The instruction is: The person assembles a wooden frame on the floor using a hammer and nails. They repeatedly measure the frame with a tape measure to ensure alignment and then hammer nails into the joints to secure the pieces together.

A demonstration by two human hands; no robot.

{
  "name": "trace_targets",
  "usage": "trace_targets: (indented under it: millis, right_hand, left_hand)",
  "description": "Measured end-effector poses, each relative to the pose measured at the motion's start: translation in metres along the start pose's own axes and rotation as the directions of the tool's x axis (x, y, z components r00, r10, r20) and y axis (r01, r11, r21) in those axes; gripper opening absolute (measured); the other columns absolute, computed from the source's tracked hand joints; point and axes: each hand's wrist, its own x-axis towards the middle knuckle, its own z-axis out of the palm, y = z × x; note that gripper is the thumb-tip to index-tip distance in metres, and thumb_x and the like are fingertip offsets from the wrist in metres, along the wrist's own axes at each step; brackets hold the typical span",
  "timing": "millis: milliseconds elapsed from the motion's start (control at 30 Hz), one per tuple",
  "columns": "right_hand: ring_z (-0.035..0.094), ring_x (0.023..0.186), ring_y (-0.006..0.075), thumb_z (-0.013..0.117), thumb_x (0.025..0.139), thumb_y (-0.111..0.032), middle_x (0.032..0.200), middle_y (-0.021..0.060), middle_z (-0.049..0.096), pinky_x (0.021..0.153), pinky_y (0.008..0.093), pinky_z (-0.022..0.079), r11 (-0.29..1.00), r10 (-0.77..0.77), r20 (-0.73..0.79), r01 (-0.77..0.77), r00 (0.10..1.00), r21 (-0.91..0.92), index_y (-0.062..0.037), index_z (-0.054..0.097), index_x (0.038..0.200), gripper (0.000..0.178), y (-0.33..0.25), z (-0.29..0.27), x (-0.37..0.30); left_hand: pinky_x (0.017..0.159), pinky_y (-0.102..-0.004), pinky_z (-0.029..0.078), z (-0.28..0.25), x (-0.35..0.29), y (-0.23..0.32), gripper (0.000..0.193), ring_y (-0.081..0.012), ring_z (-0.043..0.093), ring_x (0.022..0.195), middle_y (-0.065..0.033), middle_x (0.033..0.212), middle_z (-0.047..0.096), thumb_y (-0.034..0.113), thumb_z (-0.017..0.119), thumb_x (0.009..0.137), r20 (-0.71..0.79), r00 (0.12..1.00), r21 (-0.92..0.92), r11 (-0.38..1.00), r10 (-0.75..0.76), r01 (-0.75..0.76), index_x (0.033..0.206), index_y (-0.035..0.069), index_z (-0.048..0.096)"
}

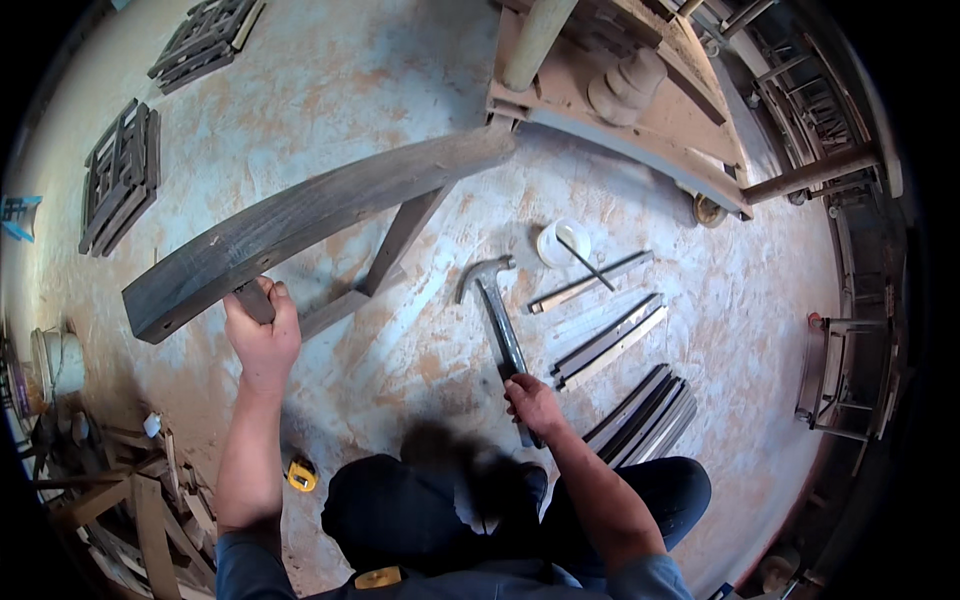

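A long, thick, slightly curved dark wooden beam slants across in front of me, raised at its far right end. My left hand is closed round a short dark wooden rail that meets the beam's near side. Farther right, another wooden rail runs down from the beam to a lower piece near the floor. In my right hand is a claw hammer, gripped near the handle's end. Its head points away from me, apart from the beam.
Right of the hammer lie several narrow wooden strips and a white tub with a stick across it. A wheeled wooden cart stands far right. Stacked frames lie far left; scrap wood and a yellow tape measure are nearer.
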Motion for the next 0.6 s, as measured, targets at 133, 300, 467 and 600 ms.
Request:
trace_targets:
  millis: [133, 300, 467, 600]
  right_hand:
    - [0.062, 0.067, 0.0148, 0.055, 0.095, -0.028, 0.09, 0.0099, 0.065, 0.058, 0.0297, 0.052, 0.999, 0.019, -0.031, -0.017, 0.999, 0.036, 0.0033, 0.057, 0.121, 0.041, -0.002, 0.001, -0.004]
    - [0.059, 0.064, 0.0137, 0.057, 0.094, -0.027, 0.08, 0.0058, 0.063, 0.056, 0.0292, 0.049, 0.999, 0.035, -0.067, -0.035, 0.997, 0.011, 0.0024, 0.06, 0.116, 0.037, -0.001, -0.003, -0.008]
    - [0.059, 0.063, 0.0136, 0.057, 0.094, -0.026, 0.079, 0.0056, 0.063, 0.057, 0.0281, 0.049, 0.998, 0.025, -0.083, -0.02, 0.996, 0.068, 0.0013, 0.061, 0.114, 0.034, 0.026, -0.004, -0.001]
    - [0.061, 0.063, 0.0161, 0.054, 0.095, -0.025, 0.083, 0.0099, 0.064, 0.057, 0.0296, 0.051, 0.996, 0.074, -0.069, -0.071, 0.995, 0.051, 0.0027, 0.059, 0.114, 0.034, 0.025, -0.01, -0.007]
  left_hand:
    - [0.068, -0.0248, 0.045, -0.001, 0.006, -0.005, 0.014, -0.0096, 0.051, 0.073, -0.0034, 0.082, 0.052, -0.001, 0.056, 0.088, -0.049, 0.998, 0.034, 0.999, 0.031, -0.03, 0.099, 0.0, 0.047]
    - [0.056, -0.0246, 0.044, -0.018, 0.024, -0.031, 0.02, -0.009, 0.051, 0.061, -0.0039, 0.078, 0.052, -0.001, 0.056, 0.086, 0.01, 0.912, -0.081, 0.909, -0.41, 0.409, 0.102, 0.001, 0.045]
    - [0.04, -0.0297, 0.04, -0.02, 0.01, -0.144, 0.028, -0.0134, 0.047, 0.044, -0.0044, 0.067, 0.05, 0.0, 0.052, 0.082, 0.215, 0.739, -0.252, 0.695, -0.638, 0.673, 0.108, 0.005, 0.041]
    - [0.04, -0.0308, 0.04, -0.015, -0.017, -0.196, 0.029, -0.0128, 0.046, 0.044, -0.0048, 0.066, 0.05, 0.002, 0.052, 0.082, 0.208, 0.598, -0.228, 0.556, -0.774, 0.799, 0.111, 0.004, 0.045]
